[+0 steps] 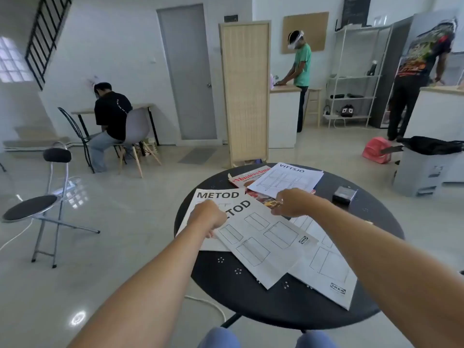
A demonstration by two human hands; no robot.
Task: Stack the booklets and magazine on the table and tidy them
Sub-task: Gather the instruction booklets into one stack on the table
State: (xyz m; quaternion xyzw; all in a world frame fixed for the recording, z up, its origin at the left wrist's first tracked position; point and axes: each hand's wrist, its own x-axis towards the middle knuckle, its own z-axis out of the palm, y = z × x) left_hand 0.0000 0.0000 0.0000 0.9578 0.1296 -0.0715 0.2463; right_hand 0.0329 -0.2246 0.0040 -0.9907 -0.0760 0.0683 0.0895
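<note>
Spreading across the round black table (226, 280) are white paper booklets: one headed METOD (216, 197) at left, a tilted METOD booklet (261, 242) with an IKEA mark overlapping it, another IKEA-marked booklet (326, 275) at right, and a VITTSJÖ booklet (286, 180) lying on a glossy red magazine (247, 178) at the far edge. Left hand (207, 216) and right hand (292, 203), fingers curled, pinch the tilted booklet's top corners, beside a small dark box (344, 195).
</note>
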